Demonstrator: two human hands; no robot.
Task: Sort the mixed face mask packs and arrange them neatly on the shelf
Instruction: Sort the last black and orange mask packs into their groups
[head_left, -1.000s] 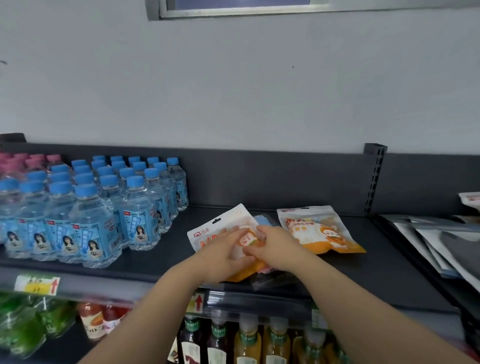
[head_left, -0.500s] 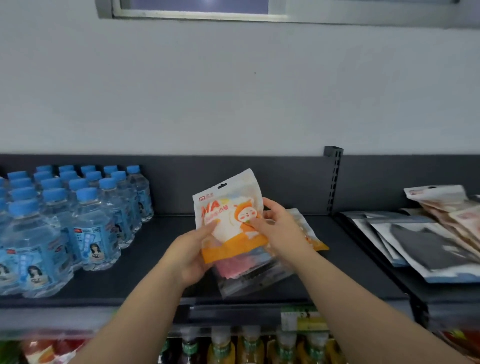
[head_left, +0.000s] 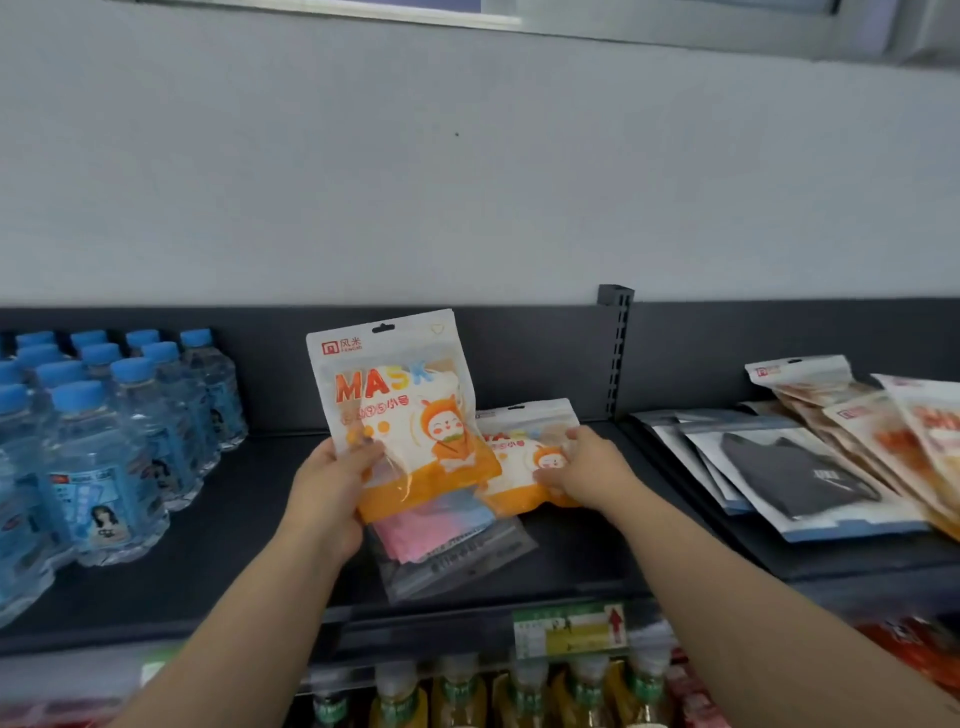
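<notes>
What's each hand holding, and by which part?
Left hand pinches the upright orange mask pack at its lower-left edge. Right hand grips the second orange pack, lying on the shelf, by its right end.

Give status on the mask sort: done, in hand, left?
Done: white packs of black masks and a pile of orange packs sit grouped on the right section. In hand: the left hand holds an orange-and-white MASK pack upright; the right hand grips a matching pack lying on the dark shelf. Left: placing both, plus the clear pack of pink and blue masks beneath.
</notes>
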